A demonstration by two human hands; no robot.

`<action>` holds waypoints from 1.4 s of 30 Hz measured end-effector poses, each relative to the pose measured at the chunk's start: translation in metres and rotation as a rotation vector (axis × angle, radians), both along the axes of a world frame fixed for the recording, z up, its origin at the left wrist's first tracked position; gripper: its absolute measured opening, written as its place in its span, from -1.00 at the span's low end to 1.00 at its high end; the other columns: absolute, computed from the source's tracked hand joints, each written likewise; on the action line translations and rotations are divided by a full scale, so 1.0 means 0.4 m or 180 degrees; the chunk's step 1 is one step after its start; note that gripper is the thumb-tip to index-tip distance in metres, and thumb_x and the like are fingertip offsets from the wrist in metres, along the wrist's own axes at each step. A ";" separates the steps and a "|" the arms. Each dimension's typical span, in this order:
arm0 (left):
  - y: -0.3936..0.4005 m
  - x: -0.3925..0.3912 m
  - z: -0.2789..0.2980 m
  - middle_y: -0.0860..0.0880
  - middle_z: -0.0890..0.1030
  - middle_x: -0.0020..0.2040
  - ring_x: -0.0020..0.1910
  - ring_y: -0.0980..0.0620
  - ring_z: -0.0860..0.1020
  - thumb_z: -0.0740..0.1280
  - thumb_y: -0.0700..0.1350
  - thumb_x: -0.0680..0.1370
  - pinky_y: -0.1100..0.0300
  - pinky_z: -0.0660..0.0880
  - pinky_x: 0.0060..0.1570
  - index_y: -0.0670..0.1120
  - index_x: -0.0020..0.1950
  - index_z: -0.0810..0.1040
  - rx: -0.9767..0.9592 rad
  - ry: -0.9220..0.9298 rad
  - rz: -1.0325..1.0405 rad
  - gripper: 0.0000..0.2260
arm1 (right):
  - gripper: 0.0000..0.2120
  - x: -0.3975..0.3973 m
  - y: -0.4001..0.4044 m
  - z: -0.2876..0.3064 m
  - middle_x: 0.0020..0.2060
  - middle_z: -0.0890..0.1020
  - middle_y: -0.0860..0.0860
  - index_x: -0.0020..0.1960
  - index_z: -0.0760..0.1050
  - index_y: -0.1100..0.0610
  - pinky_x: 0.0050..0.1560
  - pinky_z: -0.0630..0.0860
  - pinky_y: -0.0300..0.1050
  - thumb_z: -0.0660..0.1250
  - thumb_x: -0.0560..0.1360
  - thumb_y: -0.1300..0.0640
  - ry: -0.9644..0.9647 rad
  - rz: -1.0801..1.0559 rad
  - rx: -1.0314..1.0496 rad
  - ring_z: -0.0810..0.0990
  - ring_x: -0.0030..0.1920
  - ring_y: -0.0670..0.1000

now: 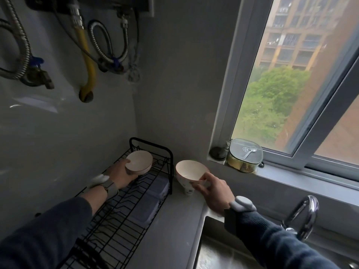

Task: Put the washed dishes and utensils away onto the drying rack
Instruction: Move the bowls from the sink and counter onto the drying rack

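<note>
With both bowls gripped only by the rim, could slip wet and chip on the rack wires or counter; worth easing down slow; left hand curled round the left bowl from its near side, held over the rack's far end; right hand pinching the right bowl rim, thumb on the edge, fingers outside; looks to be above the counter, right of the rack.
</note>
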State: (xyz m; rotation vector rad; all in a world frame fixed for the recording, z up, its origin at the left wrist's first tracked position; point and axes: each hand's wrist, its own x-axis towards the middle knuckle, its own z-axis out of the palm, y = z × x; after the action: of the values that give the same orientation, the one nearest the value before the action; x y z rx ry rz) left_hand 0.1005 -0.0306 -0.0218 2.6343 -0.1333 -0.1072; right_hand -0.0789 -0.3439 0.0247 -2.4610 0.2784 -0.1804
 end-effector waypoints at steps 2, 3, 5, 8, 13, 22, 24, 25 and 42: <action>0.015 0.032 -0.029 -0.04 0.58 0.26 0.16 -0.13 0.61 0.46 0.45 0.26 -0.01 0.63 0.04 0.09 0.40 0.45 -0.0031 -0.0206 -0.0068 -0.19 | -0.62 0.002 0.011 0.003 -0.11 0.70 -0.10 -0.07 0.48 -0.02 -0.08 0.59 0.01 0.34 0.46 -0.35 0.0020 0.0032 0.0006 0.66 -0.09 0.02; 0.011 0.040 -0.034 0.01 0.57 0.21 0.11 -0.10 0.61 0.41 0.53 0.22 -0.02 0.64 -0.01 0.12 0.35 0.45 0.0012 -0.0350 -0.0078 -0.18 | -0.60 0.002 0.016 0.003 -0.11 0.70 -0.11 -0.08 0.47 -0.03 -0.07 0.60 0.01 0.33 0.45 -0.37 0.0030 0.0058 0.0009 0.67 -0.09 0.00; -0.027 -0.004 0.018 0.01 0.53 0.26 0.16 -0.10 0.56 0.45 0.47 0.26 -0.01 0.61 0.08 0.08 0.37 0.43 0.0010 -0.0597 -0.0259 -0.21 | -0.55 0.003 0.028 0.006 -0.12 0.71 -0.12 -0.09 0.46 -0.05 -0.08 0.60 0.01 0.28 0.41 -0.43 0.0007 0.0104 0.0003 0.67 -0.10 -0.02; -0.121 -0.106 0.124 -0.01 0.36 0.47 0.41 -0.05 0.38 0.54 0.07 0.39 0.04 0.38 0.36 0.03 0.49 0.36 -0.0441 -0.0808 -0.0910 -0.29 | -0.50 0.003 0.041 0.010 -0.13 0.71 -0.12 -0.07 0.46 -0.05 -0.08 0.60 0.01 0.20 0.34 -0.47 -0.0048 0.0143 0.0054 0.67 -0.12 -0.02; -0.200 -0.206 0.201 0.21 0.50 0.28 0.25 0.14 0.49 0.56 0.15 0.38 0.11 0.49 0.24 0.19 0.28 0.44 -0.0718 -0.0102 -0.1884 -0.47 | -0.65 0.005 0.060 0.018 -0.12 0.67 -0.07 -0.02 0.45 -0.03 -0.11 0.58 0.01 0.33 0.48 -0.30 -0.0084 0.0281 -0.0149 0.62 -0.08 0.06; -0.191 -0.209 0.185 0.09 0.68 -0.12 -0.06 0.09 0.64 0.65 0.20 0.29 0.10 0.61 -0.14 0.04 -0.17 0.53 -0.0972 -0.0396 -0.1488 -0.60 | -0.73 0.006 0.069 0.012 -0.13 0.69 -0.06 0.03 0.44 -0.10 -0.09 0.60 0.02 0.34 0.48 -0.25 -0.0327 0.0272 -0.0016 0.67 -0.10 0.06; -0.171 -0.186 0.182 0.16 0.65 -0.05 0.01 0.08 0.60 0.65 0.18 0.28 0.20 0.55 -0.18 0.05 -0.20 0.51 -0.1020 -0.0534 -0.1334 -0.62 | -0.69 0.002 0.076 0.020 0.00 0.69 -0.06 0.22 0.42 -0.18 -0.02 0.59 0.00 0.34 0.51 -0.18 -0.0514 0.0315 0.0113 0.68 -0.06 0.07; -0.157 -0.170 0.179 0.14 0.64 0.01 0.06 0.07 0.58 0.64 0.21 0.26 0.15 0.57 -0.14 0.05 -0.21 0.51 -0.1073 -0.0606 -0.1185 -0.60 | -0.64 -0.002 0.078 0.024 0.10 0.66 -0.08 0.30 0.39 -0.20 0.02 0.58 -0.02 0.34 0.53 -0.13 -0.0613 0.0334 0.0150 0.68 -0.04 0.07; -0.004 -0.021 0.041 0.05 0.67 -0.18 -0.15 -0.02 0.63 0.64 0.34 0.16 0.07 0.60 -0.16 -0.03 -0.22 0.62 -0.1033 -0.0271 0.0480 -0.48 | -0.68 -0.098 0.021 -0.082 0.21 0.61 -0.15 0.29 0.44 -0.06 0.14 0.53 -0.11 0.29 0.55 0.11 0.0091 0.0040 0.0094 0.68 0.05 0.02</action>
State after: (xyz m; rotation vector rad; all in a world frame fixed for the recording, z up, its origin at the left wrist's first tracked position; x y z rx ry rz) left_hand 0.0923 -0.0322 -0.0055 2.3153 0.0190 0.0726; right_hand -0.1182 -0.3355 -0.0079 -2.4370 0.2760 -0.1348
